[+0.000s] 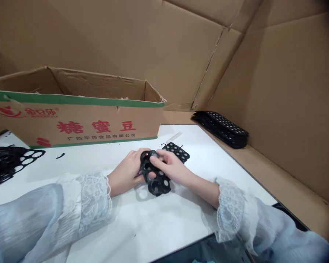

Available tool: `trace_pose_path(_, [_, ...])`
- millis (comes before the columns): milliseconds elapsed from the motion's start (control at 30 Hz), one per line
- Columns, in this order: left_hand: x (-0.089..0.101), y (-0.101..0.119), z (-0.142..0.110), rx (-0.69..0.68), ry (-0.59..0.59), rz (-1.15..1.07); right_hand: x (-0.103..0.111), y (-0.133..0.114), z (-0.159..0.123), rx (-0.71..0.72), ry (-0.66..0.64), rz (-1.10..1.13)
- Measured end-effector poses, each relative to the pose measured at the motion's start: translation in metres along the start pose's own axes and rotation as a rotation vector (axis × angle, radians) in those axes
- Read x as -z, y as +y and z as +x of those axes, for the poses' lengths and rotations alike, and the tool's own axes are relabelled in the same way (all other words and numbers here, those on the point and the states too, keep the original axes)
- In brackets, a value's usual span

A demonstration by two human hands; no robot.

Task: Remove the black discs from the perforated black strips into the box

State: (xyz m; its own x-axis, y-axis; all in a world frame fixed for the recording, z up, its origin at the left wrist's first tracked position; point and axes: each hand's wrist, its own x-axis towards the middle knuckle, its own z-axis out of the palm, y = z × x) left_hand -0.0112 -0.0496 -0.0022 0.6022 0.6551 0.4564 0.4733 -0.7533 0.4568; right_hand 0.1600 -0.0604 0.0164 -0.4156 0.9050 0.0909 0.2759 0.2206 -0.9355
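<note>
- The black perforated piece (159, 185) is held above the middle of the white surface (112, 228), between both hands, short of the far edge.
- By the left hand (129, 167) its left side is gripped, fingers curled nearly closed; by the right hand (176, 168) its upper right is pinched, thumb laid across the top, the other fingers partly hidden.
- A steady left grip close to the round openings would probably serve best, so that thumb pressure is met from behind; if held too far out, the thin piece could be bent or torn.
- Force is best applied at one opening at a time.
- A second dotted piece (178, 151) is lying just beyond the right hand, toward the far right corner; snagging should be avoided there.
- Toward the left edge a black heap (5, 164) is seen, well apart from the hands.
</note>
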Motion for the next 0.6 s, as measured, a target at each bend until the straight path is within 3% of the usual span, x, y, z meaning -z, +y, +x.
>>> trace_pose_path(167, [0.0003,0.0042,0.0051,0.106,-0.082,-0.239,0.0088,0.0032,-0.0005,0.089,0.141,-0.187])
trace_pose_path(300, [0.0001,0.0041,0.0053,0.101,-0.110,-0.359,0.0087,0.0016,-0.0050,0.167,0.202,-0.378])
trace_pose_path(400, [0.0017,0.0040,0.0045,0.080,-0.095,-0.288,0.0066,-0.0007,-0.0076,0.174,0.212,-0.394])
trace_pose_path(600, [0.0034,0.0032,0.0057,0.175,-0.063,-0.051,0.0022,0.0007,-0.0073,0.189,0.184,-0.412])
